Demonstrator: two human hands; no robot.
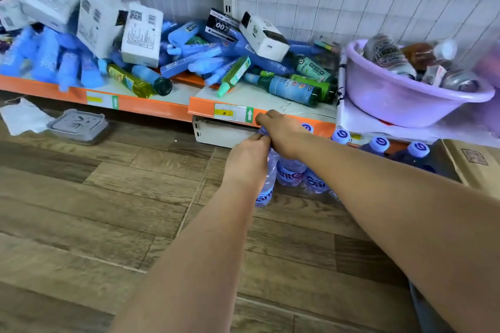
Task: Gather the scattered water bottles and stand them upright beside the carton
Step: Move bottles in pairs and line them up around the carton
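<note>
Left grip: left hand (pixel 247 155) closed around the upper body of the nearest water bottle (pixel 266 186), fingers curled at its neck; bottle upright on the floor.
Right grip: right hand (pixel 281 134) closed over the top of a bottle, cap hidden beneath the palm; could not tell whether the same bottle as the left hand's or its neighbour.
Hands: touching each other at the fingertips, at 12 o'clock from the frame's centre.
Neighbouring bottles: two more upright water bottles (pixel 290 173) pressed against the held one, at its 3 o'clock, purple labels facing the camera.
Row of caps: three further capped bottles (pixel 378 144) standing in a line running toward 3 o'clock, along the foot of the shelf.
Carton: brown cardboard carton (pixel 476 162) at the 3 o'clock end of the row, just beside the last bottle, partly cut off by the frame edge.
Floor: wood-patterned floor (pixel 108 211) under everything; grey lidded tray (pixel 78 126) and a white sheet at 10 o'clock.
Shelf: orange-edged shelf (pixel 151 107) at 12 o'clock, heaped with blue tubes, green bottles and white boxes lying in disorder.
Basin: lilac basin (pixel 405 94) at 2 o'clock on the shelf, holding cans and bottles.
</note>
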